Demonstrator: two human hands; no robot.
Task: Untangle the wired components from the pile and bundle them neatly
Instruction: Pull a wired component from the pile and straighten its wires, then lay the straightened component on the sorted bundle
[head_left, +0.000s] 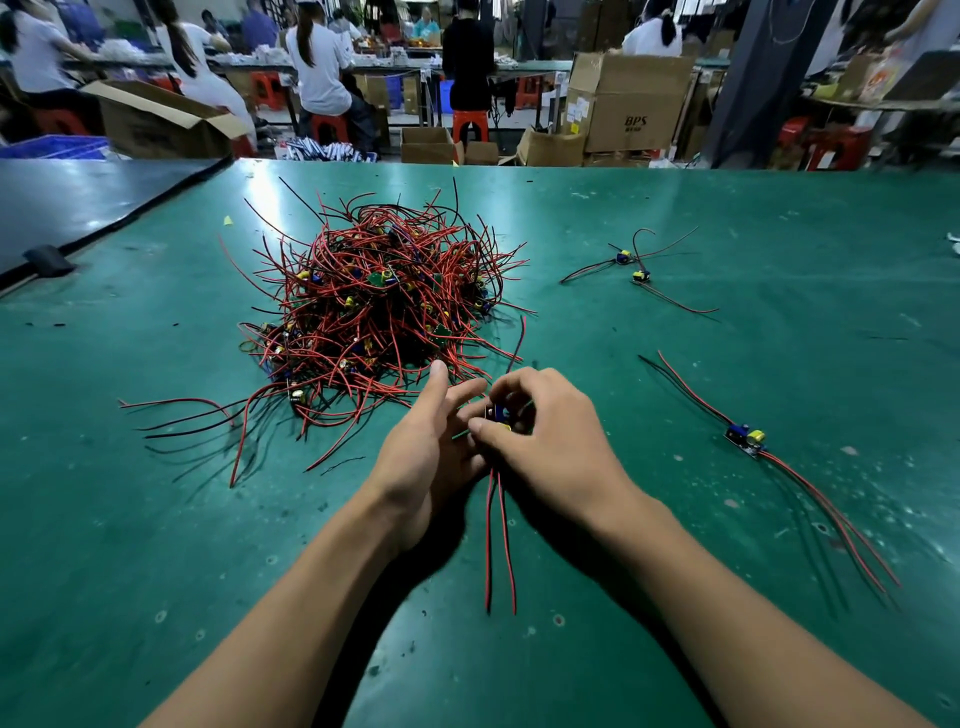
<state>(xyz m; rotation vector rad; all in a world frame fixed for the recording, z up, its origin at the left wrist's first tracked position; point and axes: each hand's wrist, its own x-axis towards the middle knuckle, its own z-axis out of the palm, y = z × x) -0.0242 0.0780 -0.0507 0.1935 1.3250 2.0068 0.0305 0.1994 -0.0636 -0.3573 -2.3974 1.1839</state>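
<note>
While pinching one wired component (497, 413) just in front of the pile (379, 306) with the curled right hand (543, 434), touching it alongside with the straight-fingered left hand (426, 449).

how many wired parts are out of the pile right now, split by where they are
Far pair of parts: 2
Near part on the right: 1
Held part, pinched by the right hand: 1
Total: 4
</note>
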